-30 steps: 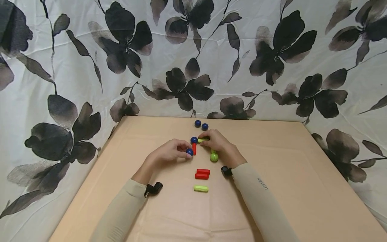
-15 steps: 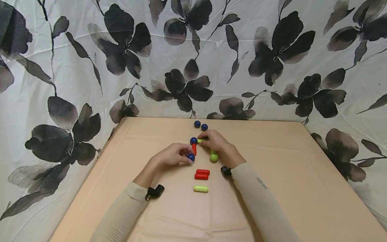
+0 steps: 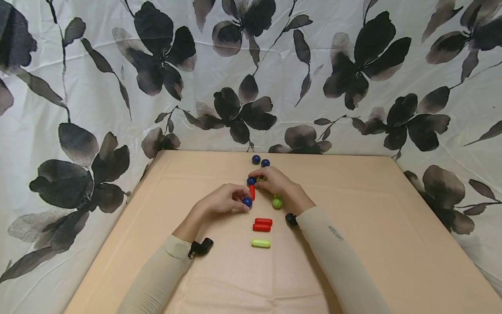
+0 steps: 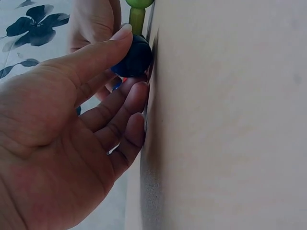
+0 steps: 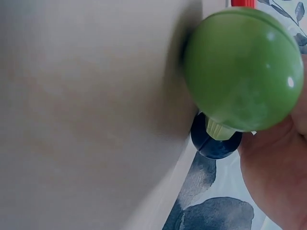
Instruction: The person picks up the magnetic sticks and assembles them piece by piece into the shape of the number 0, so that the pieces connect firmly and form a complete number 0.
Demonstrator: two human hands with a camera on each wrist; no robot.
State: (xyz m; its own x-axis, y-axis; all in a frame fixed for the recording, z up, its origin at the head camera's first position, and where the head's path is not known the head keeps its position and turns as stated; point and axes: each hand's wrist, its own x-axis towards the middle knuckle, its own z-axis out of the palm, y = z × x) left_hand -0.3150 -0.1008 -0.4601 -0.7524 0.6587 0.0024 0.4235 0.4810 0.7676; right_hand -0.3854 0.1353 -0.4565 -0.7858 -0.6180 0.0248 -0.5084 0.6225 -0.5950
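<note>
In the head view my left hand (image 3: 225, 199) pinches a dark blue ball (image 3: 247, 202) between thumb and fingers, low over the table. This ball (image 4: 134, 57) also shows under the thumb in the left wrist view. Just beyond it, a red stick (image 3: 252, 192) reaches up to a second blue ball (image 3: 251, 180). My right hand (image 3: 280, 183) holds that second ball, index finger along its far side. A yellow-green stick (image 3: 261, 178) shows between finger and thumb, partly hidden. Beneath the right wrist lies a green ball (image 3: 277, 203), large in the right wrist view.
Two blue balls (image 3: 256, 159) sit at the table's far edge. Nearer me lie two red sticks (image 3: 262, 225) side by side and one yellow-green stick (image 3: 260, 243). Floral cloth (image 3: 302, 87) hangs behind the tan table (image 3: 372, 244).
My left hand has moved slightly toward me with its blue ball. The right fingers have shifted left along the yellow-green stick to the upper blue ball.
</note>
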